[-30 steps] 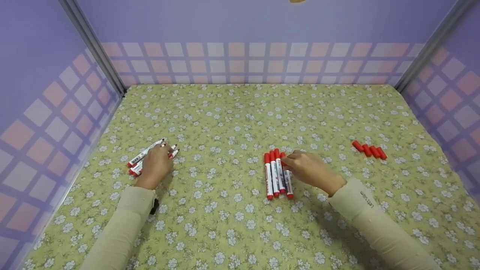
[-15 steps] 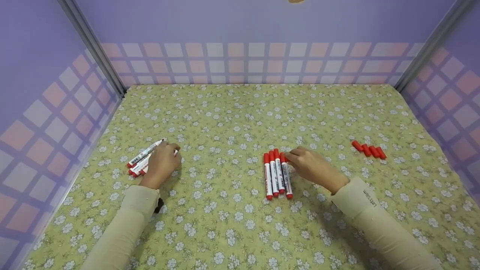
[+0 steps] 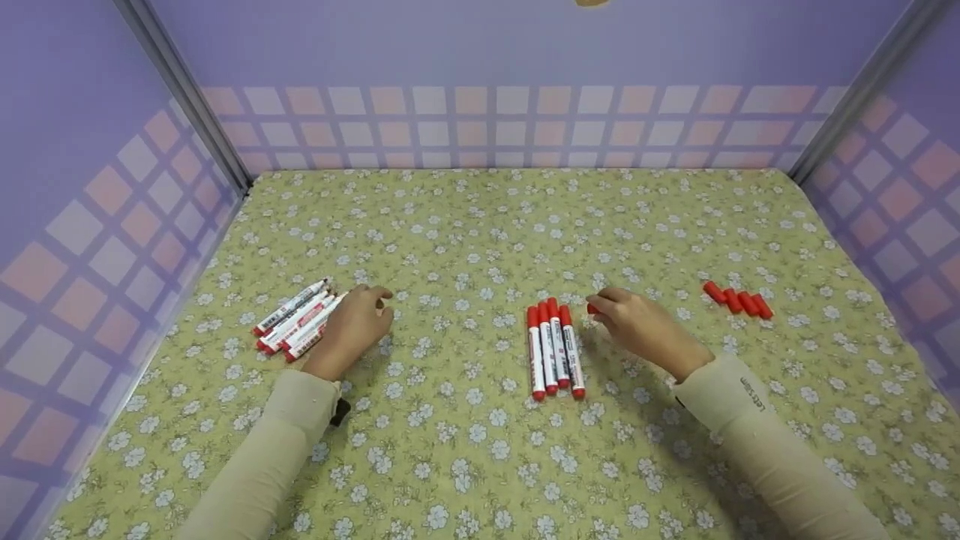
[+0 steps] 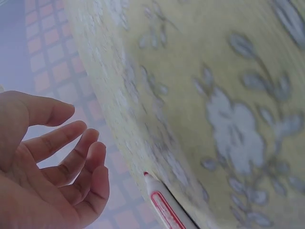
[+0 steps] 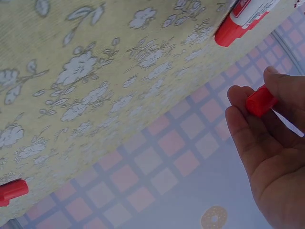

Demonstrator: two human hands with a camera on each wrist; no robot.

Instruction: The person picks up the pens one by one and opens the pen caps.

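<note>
My left hand hovers at the right side of a slanted row of uncapped markers, its fingers loosely bent around nothing. In the left wrist view, one uncapped marker lies just past the fingertips, its red tip bare. Between thumb and fingers, my right hand pinches a red marker cap, held above the cloth. To the left of that hand, several capped red markers lie side by side, caps pointing away from me.
Several loose red caps lie in a slanted row at the right. A flowered yellow-green cloth covers the table. Purple walls with a pink and white checked band stand at the back and both sides.
My left hand has come off the uncapped markers and shifted right, leaving them in view. My right hand has drawn slightly right from the capped markers, carrying the red cap.
</note>
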